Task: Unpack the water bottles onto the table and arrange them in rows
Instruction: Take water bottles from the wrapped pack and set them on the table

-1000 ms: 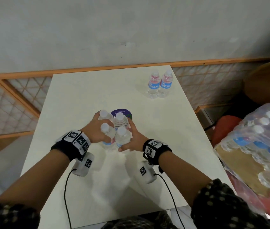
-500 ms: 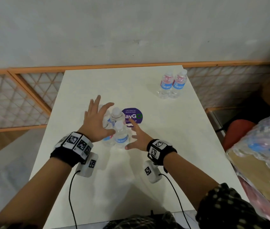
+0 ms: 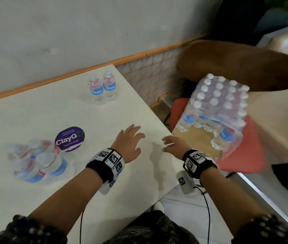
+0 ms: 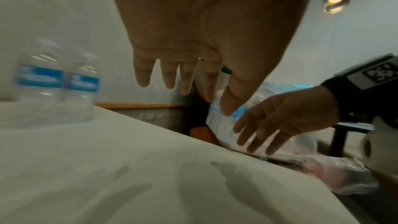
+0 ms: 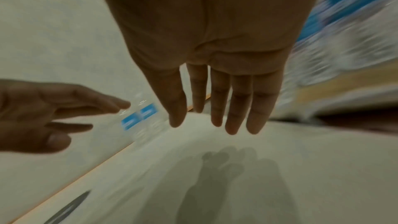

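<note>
Bottles (image 3: 39, 161) clustered (four), both hands (image 3: 128, 145) empty

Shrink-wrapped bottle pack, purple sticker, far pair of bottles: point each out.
shrink-wrapped bottle pack (image 3: 219, 101), head view, wrapped top over the caps
purple sticker (image 3: 69, 139), head view, its printed middle
far pair of bottles (image 3: 103, 88), head view, their labels

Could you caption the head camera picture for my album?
Both hands, left hand and right hand, reach open over the white table toward the wrapped bottle pack.
</note>
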